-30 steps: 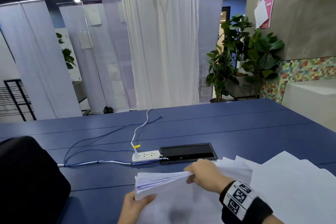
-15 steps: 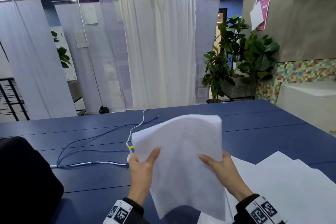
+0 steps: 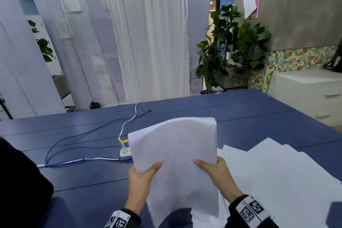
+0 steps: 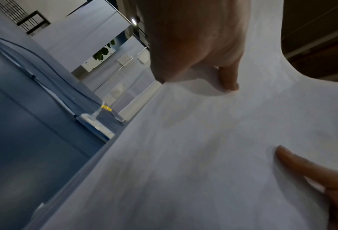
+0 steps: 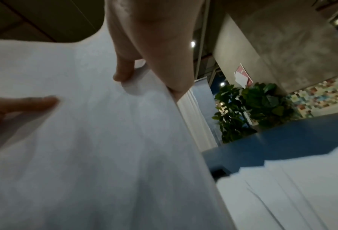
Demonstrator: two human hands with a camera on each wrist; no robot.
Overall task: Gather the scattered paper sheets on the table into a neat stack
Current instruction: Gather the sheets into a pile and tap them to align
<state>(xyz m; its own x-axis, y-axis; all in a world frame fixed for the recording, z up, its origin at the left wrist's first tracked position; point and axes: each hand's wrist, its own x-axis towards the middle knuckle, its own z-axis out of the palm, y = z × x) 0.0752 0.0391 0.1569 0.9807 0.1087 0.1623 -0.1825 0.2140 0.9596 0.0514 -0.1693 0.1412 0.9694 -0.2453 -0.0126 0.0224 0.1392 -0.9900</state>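
A thick stack of white paper sheets (image 3: 177, 155) is held upright above the blue table (image 3: 240, 116), its top edge curling away from me. My left hand (image 3: 142, 174) grips the stack's left edge, thumb on the near face. On the opposite edge my right hand (image 3: 214, 172) grips the same way. In the left wrist view the left thumb (image 4: 229, 77) presses the stack (image 4: 203, 155); in the right wrist view the right thumb (image 5: 124, 70) presses the stack (image 5: 95, 155). More loose sheets (image 3: 277, 176) lie fanned on the table at the right, also seen as loose sheets (image 5: 291, 194).
A white power strip (image 3: 125, 152) with white and blue cables (image 3: 77, 139) lies left of the stack. A dark object (image 3: 20, 187) fills the near left corner. White drawers (image 3: 311, 94) and potted plants (image 3: 231, 46) stand beyond the table's right side.
The stack lay low and flat a second ago, the right hand on top of it. Both hands have since raised it upright, gripping its side edges; it now sits slightly lower and squarer.
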